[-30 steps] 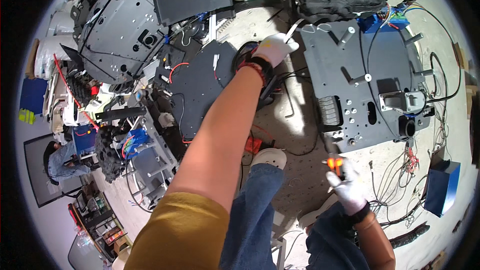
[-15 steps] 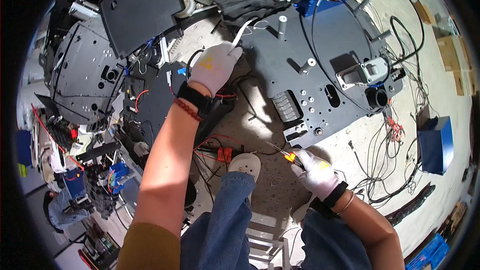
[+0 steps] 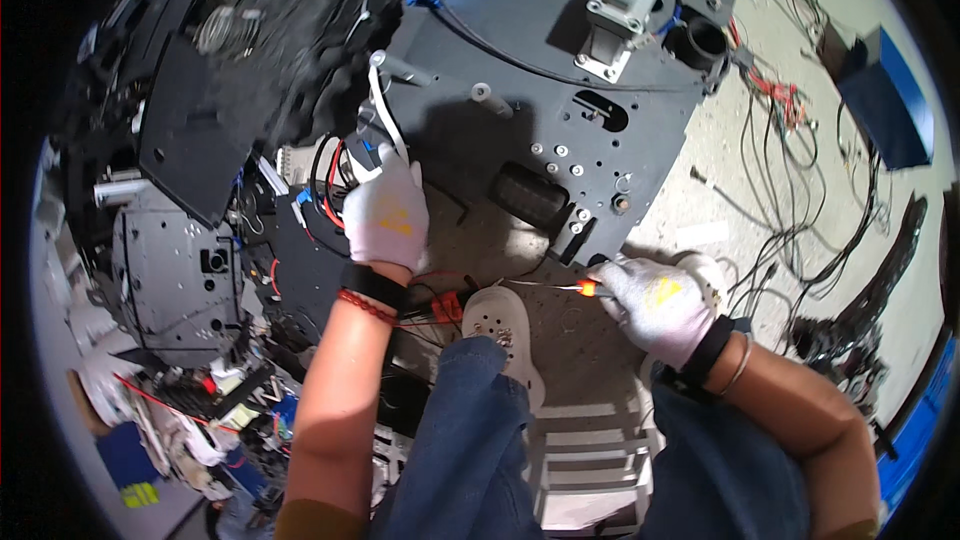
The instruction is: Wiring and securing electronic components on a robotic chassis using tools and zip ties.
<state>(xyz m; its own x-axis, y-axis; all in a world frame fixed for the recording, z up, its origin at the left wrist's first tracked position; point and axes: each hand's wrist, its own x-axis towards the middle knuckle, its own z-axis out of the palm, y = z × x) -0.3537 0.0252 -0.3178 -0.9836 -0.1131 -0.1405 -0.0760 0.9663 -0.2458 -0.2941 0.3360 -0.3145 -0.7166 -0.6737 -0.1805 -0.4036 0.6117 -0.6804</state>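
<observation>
Concrete floor (image 3: pixel 700 180), pale and speckled, strewn with loose wires at right of frame.

Item 1: grey plate (image 3: pixel 540 70), upper centre, flat on the floor, drilled with holes and slots; small standoffs upright on it. A light grey bracket (image 3: pixel 620 10) is bolted near its top edge, a black tube (image 3: pixel 700 40) just beside that. A black ribbed block (image 3: pixel 528 195) sits at the plate's lower edge.

Item 2: black foam mass (image 3: pixel 290 30), upper left, overlapping the plate's left edge.

Item 3: white cable (image 3: pixel 385 110), running up from the left hand along the plate's left edge; red and black wires bunch beside it.

Item 4: left hand (image 3: pixel 385 220), white glove, centre left. Fingers curled at the plate's left edge where the white cable and the wires meet; whether they grip the cable cannot be told. Black band and red cord at the wrist.

Item 5: right hand (image 3: pixel 660 305), white glove, lower right centre. Fingers closed around the orange handle of a screwdriver (image 3: pixel 560 286), whose thin shaft points left, just below the plate's lower corner.

Item 6: white shoe (image 3: pixel 500 325), centre, below the shaft, toe up-frame; blue jeans beneath.

Item 7: second grey panel (image 3: pixel 175 270), left of frame, amid clutter of parts.

Item 8: blue box (image 3: pixel 895 110), far right.
</observation>
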